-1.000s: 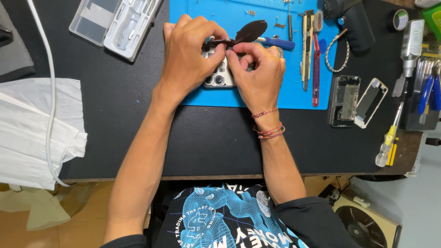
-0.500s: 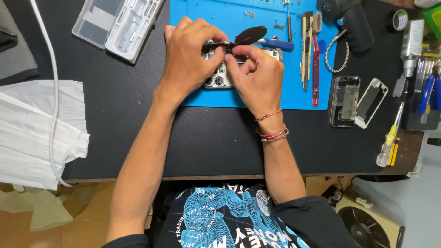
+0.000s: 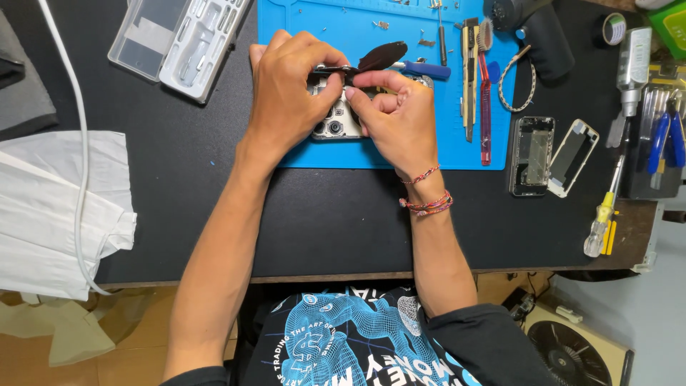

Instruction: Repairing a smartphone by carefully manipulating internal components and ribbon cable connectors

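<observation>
A black bench [image 3: 179, 207] fills most of the frame, its front edge running across the lower middle, with tan floor and crumpled paper showing below it at lower left and a fan grille [image 3: 572, 354] at lower right. A blue work mat [image 3: 457, 136] lies on the bench at upper centre, scattered with tiny screws and a row of thin tools [image 3: 471, 78] along its right side. At upper left sits a clear plastic parts case [image 3: 179, 36]; a white cable [image 3: 75, 143] runs down the left side over folded white cloth [image 3: 50, 207]. Right of the mat lie an opened phone frame [image 3: 530, 155] and a white-edged phone back [image 3: 573, 157] side by side, with a yellow-handled screwdriver [image 3: 600, 221] and blue-handled pliers [image 3: 668, 136] further right. The phone [image 3: 334, 121] being worked on lies on the mat at upper centre, camera lenses facing up, mostly covered by both hands. The left hand [image 3: 289, 93] arches over its left part, fingers curled and pinching a dark slim tool [image 3: 332, 71] just above the phone. The right hand [image 3: 396, 118] rests on the phone's right part, thumb and forefinger pressed together beside the left hand's fingertips; what they pinch is too small to tell. A dark oval piece [image 3: 382, 54] sits just above both hands, beside a blue-handled tool [image 3: 425, 69]
</observation>
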